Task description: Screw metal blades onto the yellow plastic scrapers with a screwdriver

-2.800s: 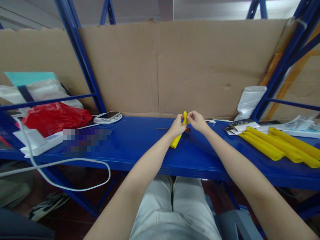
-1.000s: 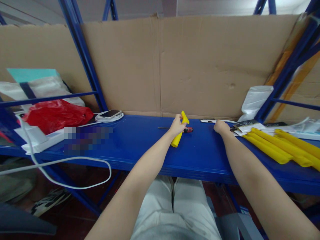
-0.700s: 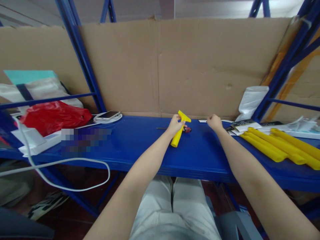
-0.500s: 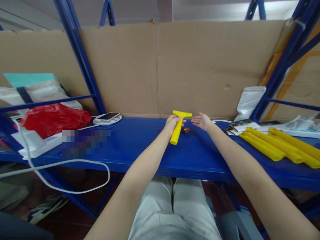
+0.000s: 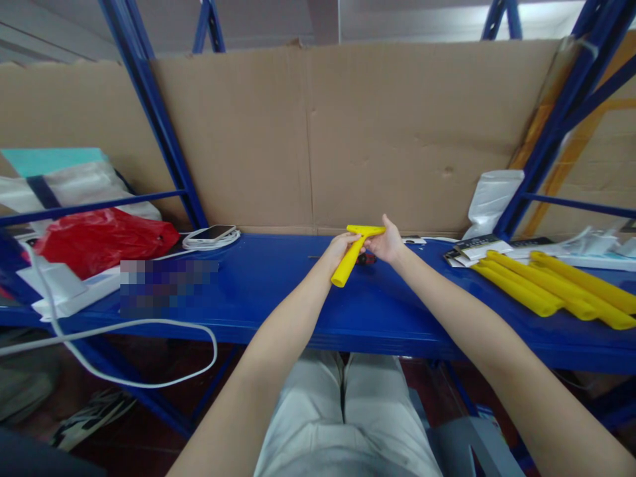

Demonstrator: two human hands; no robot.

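Note:
A yellow T-shaped handle [image 5: 349,262], with a long hollow-looking grip and a short crossbar, is held tilted above the blue tabletop. My left hand [image 5: 342,245] is closed around it just below the crossbar. At the crossbar's right end, my right hand [image 5: 388,242] has its thumb raised and its fingers closed against the piece from below; part of those fingers is hidden. Behind the hands, on the table, lies a screwdriver [image 5: 368,259] with a red and black handle, mostly covered from view.
Several yellow tubular pieces [image 5: 549,281] lie at the right, beside dark-and-white packets [image 5: 479,247] and a white plastic pouch [image 5: 491,199]. To the left are a phone [image 5: 214,232] on a coiled white cable, a red plastic bag [image 5: 106,240] and a white cable loop [image 5: 215,344]. Cardboard [image 5: 238,132] backs the blue table [image 5: 258,278].
My right hand has moved left and taken hold of the crossbar's right end. The yellow handle has tilted, its lower end shifting slightly left. The view has shifted a little.

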